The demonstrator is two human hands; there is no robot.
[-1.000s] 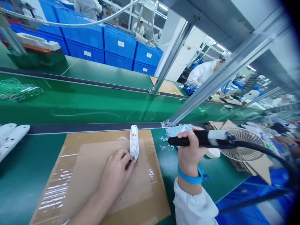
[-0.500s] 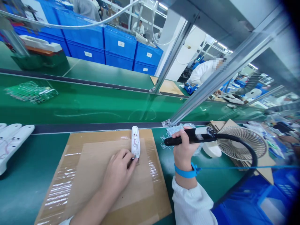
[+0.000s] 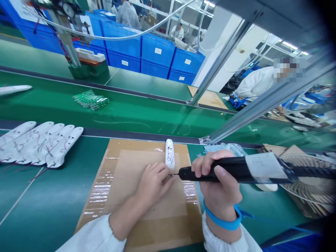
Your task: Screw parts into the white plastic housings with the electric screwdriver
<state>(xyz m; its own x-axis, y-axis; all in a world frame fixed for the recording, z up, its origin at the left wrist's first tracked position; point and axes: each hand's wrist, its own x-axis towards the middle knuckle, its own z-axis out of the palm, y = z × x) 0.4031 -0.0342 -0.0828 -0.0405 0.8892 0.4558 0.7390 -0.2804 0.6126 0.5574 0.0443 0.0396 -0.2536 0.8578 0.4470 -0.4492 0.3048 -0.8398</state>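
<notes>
My right hand (image 3: 219, 178) is wrapped round a black electric screwdriver (image 3: 246, 168), held almost level with its thin bit pointing left. The bit's tip meets the fingertips of my left hand (image 3: 154, 182). Those fingers are closed at the near end of a narrow white plastic housing (image 3: 169, 152), which has small wires inside and lies on a taped cardboard sheet (image 3: 126, 217). What lies right under my left fingertips is hidden. A blue wrist strap (image 3: 223, 218) circles my right wrist.
Several white housings with wires (image 3: 64, 147) lie in a row at left. Green circuit boards (image 3: 90, 99) rest on the belt (image 3: 147, 117) behind. A bag of small screws (image 3: 228, 148), a round fan grille (image 3: 312, 178) and a metal post (image 3: 220, 63) stand right. A co-worker (image 3: 254, 82) sits beyond.
The screwdriver has come down and towards my left hand, its bit now at my left fingertips. My left hand stays at the housing's near end. The view has swung left, showing more housings.
</notes>
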